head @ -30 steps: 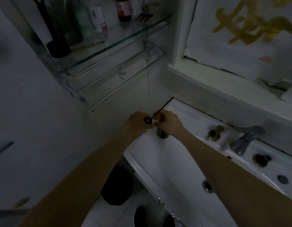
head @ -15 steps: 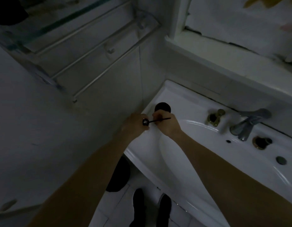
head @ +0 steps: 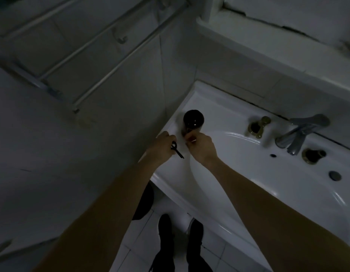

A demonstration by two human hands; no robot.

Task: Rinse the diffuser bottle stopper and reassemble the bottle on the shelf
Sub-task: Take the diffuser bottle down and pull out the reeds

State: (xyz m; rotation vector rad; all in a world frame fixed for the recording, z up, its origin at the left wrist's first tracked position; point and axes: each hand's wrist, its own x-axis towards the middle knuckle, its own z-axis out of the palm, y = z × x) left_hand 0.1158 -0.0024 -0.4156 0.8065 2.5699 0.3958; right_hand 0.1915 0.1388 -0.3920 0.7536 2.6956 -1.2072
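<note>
The room is dim. A dark bottle (head: 193, 120) stands on the corner of the white sink (head: 239, 165), not on the shelf. The left hand (head: 161, 143) pinches a small black stopper (head: 173, 145) with a thin stick (head: 179, 153) poking down from it. The right hand (head: 202, 147) sits just beside the bottle; whether its fingers pinch anything cannot be told. What is inside the bottle is too dark to see. No water runs from the tap (head: 299, 132), so the rinsing and putting back look still to do.
</note>
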